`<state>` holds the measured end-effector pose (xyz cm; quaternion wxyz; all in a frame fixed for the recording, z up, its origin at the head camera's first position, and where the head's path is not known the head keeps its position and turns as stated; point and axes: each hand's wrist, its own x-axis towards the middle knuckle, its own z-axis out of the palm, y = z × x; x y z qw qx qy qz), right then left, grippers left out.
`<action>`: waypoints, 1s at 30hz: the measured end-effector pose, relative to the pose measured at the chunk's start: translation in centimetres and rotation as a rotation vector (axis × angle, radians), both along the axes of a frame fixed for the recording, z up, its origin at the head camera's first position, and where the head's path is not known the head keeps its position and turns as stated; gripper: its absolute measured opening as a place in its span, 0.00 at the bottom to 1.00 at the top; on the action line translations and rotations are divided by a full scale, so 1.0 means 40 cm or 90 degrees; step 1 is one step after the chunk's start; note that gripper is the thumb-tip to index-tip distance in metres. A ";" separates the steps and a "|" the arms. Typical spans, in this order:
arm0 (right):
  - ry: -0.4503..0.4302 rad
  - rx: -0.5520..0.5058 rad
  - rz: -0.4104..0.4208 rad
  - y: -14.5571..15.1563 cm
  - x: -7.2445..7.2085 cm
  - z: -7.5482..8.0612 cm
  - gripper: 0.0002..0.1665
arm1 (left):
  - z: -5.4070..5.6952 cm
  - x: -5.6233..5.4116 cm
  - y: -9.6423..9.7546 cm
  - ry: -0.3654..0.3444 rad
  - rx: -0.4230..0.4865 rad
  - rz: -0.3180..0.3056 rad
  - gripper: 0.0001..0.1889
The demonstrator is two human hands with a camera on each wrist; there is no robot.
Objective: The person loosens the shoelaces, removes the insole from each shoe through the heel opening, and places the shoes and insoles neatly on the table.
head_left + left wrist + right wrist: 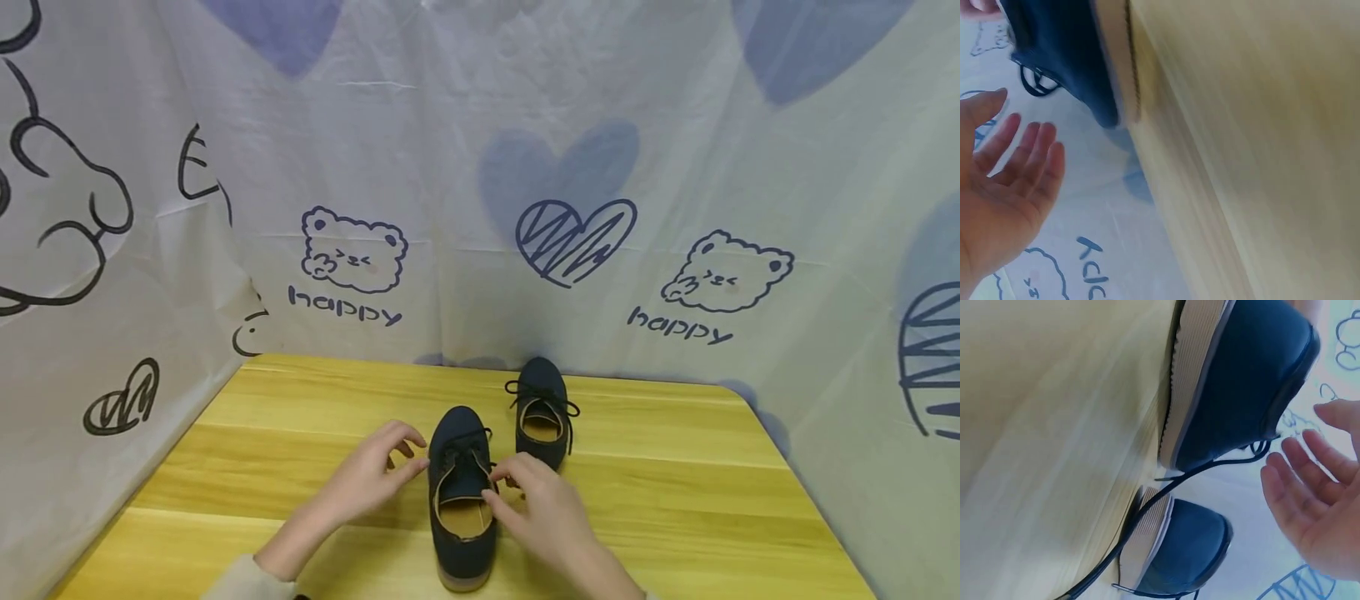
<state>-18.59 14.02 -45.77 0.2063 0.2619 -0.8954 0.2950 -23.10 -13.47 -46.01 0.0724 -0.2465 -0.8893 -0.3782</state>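
Observation:
A dark navy lace-up shoe (462, 558) stands toe-forward on the table, with a tan insole and pale ridged sole. My left hand (378, 471) is just to its left, fingers loosely bent and thumb apart; in the left wrist view the left hand (1013, 169) holds nothing. On the other side, my right hand (546, 510) has its fingertips right by the collar and laces. Relaxed fingers and no object show on the right hand (1319, 500) in the right wrist view. A long black lace (1166, 494) trails from this shoe down to the table.
Farther back and to the right stands the matching shoe (542, 379), its laces tied in a bow. Both are on a yellow wood-grain table (675, 467). White cloth (465, 292) printed with hearts and bears hangs behind and at the sides.

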 end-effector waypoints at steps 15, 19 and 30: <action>0.061 0.107 0.220 -0.019 0.072 -0.018 0.14 | -0.031 -0.107 -0.025 0.051 -0.253 -0.155 0.31; 0.073 0.148 0.226 -0.025 0.075 -0.026 0.14 | -0.037 -0.114 -0.023 0.060 -0.267 -0.171 0.31; 0.097 0.142 0.239 -0.013 0.068 -0.029 0.16 | -0.043 -0.116 -0.024 0.123 -0.263 -0.166 0.30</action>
